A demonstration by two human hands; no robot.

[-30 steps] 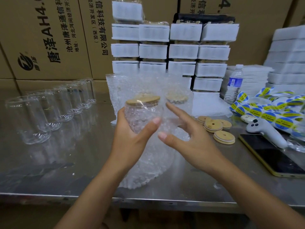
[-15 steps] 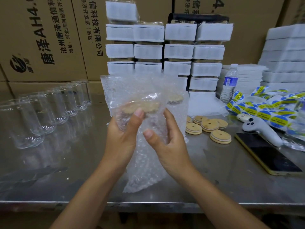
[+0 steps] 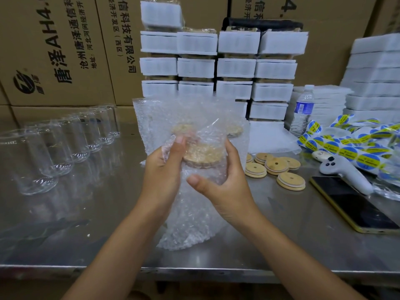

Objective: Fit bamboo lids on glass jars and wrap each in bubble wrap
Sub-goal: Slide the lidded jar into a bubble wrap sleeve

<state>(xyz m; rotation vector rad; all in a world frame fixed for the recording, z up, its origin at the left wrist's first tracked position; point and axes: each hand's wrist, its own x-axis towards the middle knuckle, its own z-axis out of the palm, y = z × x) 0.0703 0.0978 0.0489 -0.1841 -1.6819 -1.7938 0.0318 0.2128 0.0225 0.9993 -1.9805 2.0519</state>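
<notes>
Cardboard cartons (image 3: 54, 50) back the steel counter (image 3: 108, 213). Above it, both hands hold a lidded glass jar (image 3: 203, 156) inside bubble wrap (image 3: 194, 217). Left hand (image 3: 162, 172) and right hand (image 3: 227, 187) curl their fingers (image 3: 232, 152) around it.

Both forearms raised, left hand (image 3: 164, 169) and right hand (image 3: 227, 189) facing, fingers (image 3: 233, 154) curled, seemingly round one wrapped jar (image 3: 204, 155)

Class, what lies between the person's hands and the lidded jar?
Bubble wrap; head view shows left hand and right hand gripping the jar through it.

place: probably packing warehouse | cues: stacked cartons (image 3: 54, 50), steel table (image 3: 108, 213), label rolls (image 3: 346, 146)
</notes>
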